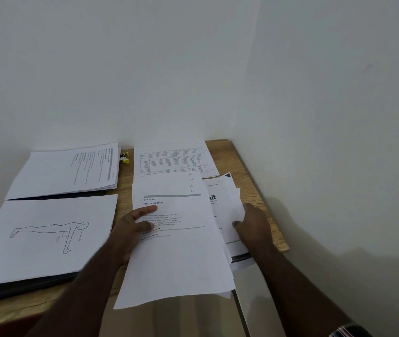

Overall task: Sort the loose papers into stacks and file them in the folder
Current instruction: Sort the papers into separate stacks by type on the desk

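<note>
On the wooden desk (249, 171), sorting seemed midway: the left hand (130, 229) gripped a sheaf of loose papers (176, 251), thumb on top, while the right hand (254, 224) pressed the unsorted pile (227, 205) with fairly straight fingers. Next, I judged, that sheaf needed a matching stack. The open folder (23, 288) lay left under the drawing sheet (47, 234); a yellow clip (125, 158) sat behind.

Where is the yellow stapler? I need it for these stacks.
The yellow stapler lies at the desk's back edge by the wall, between the rear-left stack and the table-printed sheet.
</note>
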